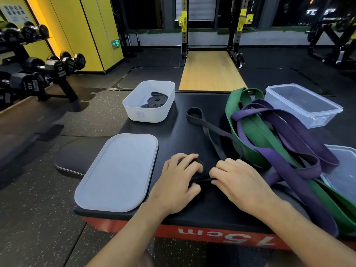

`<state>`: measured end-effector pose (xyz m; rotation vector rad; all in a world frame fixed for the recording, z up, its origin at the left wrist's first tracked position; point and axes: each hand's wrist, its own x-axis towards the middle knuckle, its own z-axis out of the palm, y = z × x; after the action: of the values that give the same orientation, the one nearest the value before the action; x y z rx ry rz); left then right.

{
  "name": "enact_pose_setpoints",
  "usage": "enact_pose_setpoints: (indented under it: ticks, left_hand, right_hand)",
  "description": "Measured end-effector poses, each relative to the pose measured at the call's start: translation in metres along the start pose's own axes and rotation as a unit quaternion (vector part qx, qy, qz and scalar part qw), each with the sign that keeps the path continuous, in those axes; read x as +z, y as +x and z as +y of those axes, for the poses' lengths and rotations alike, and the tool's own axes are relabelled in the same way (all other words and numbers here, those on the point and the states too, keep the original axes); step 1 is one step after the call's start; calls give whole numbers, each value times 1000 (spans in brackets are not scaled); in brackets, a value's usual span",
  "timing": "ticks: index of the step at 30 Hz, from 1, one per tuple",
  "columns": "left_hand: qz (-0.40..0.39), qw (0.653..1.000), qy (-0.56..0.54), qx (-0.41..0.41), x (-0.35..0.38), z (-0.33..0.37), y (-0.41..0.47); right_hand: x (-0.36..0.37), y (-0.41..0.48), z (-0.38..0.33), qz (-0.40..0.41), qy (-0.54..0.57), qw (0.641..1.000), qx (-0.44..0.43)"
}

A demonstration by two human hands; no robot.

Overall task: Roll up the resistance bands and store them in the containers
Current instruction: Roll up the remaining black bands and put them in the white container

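You have two hands on the tabletop (173, 132), both on the same black resistance band (209, 129). Your left hand (179, 180) has its fingers curled over the rolled part of this band and holds the small roll against the tabletop. Your right hand (238, 182) pinches the flat strap just beside the roll, with the fingers bent. The rest of the black resistance band lies loose and runs away from you, ending in one open loop near the middle of the tabletop. To your right there is a tangled heap of a green band (250, 132) and a purple band (289, 132); the strands cross too much to count them surely. You can count three containers. One white container (134, 110) stands at the far left and has rolled black bands (156, 100) inside, one or two coils, I cannot tell which. One clear container (302, 105) stands at the far right. One second clear container (344, 170) is at the right edge, partly under the coloured bands. One white lid (117, 172) lies flat just beside your left hand. A rack with several dumbbells (55, 68) stands on the floor at the left.
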<state>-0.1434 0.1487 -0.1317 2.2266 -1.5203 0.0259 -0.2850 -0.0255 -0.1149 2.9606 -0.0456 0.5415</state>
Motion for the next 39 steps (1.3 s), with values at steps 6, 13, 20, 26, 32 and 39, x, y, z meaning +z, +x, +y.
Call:
enact_pose_setpoints:
  ticks: [6, 13, 20, 26, 32, 39]
  left_hand:
    - [2, 1000, 0, 12, 0, 0, -1]
    - [14, 1000, 2, 10, 0, 0, -1]
    - [26, 1000, 11, 13, 0, 3, -2]
    - [26, 999, -22, 29, 0, -3, 0]
    - [24, 999, -37, 27, 1, -2, -1]
    - [68, 996, -4, 52, 2, -2, -1]
  right_hand:
    - [1, -2, -3, 19, 14, 1000, 8]
    - [-6, -5, 9, -20, -2, 999, 40]
    - [-6, 1, 6, -54, -4, 989, 137]
    - [-1, 10, 5, -22, 25, 985, 171]
    - [-1, 19, -1, -14, 28, 990, 139]
    - [1, 12, 5, 38, 27, 996, 72]
